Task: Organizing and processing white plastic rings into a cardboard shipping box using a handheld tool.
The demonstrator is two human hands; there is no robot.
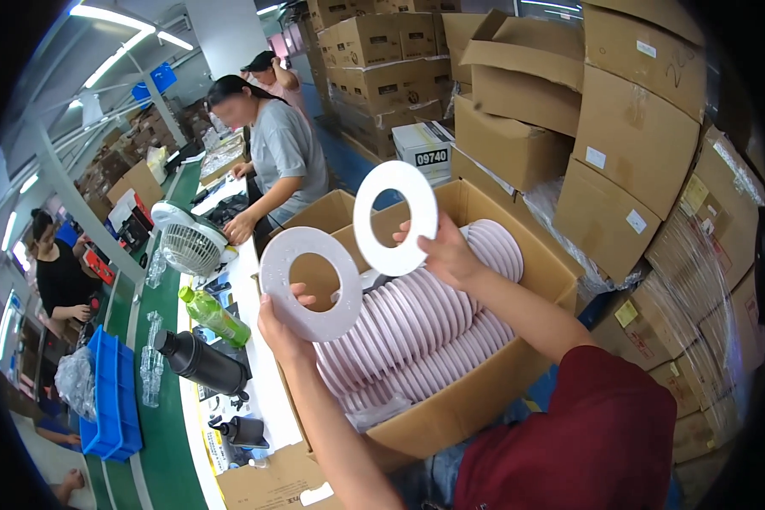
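Note:
My left hand (285,327) grips a flat pinkish-white ring (343,289) by its lower left edge, fingertips showing through the hole. A second, whiter ring (371,217) is pinched at its right side by my right hand (446,255), thumb on the face and fingers through the opening. Both rings are raised, the right one higher. Below them an open cardboard box (450,425) holds rows of similar pale rings (416,323) standing on edge. A piece of clear plastic (378,414) lies at the near end of the rows.
Left of the box, a white worktop holds a black bottle (200,361), a green bottle (215,314) and a small fan (191,242). Beyond runs a green conveyor (163,408) with a blue crate (115,399). Stacked cartons (629,127) rise at right. A co-worker (289,144) stands ahead.

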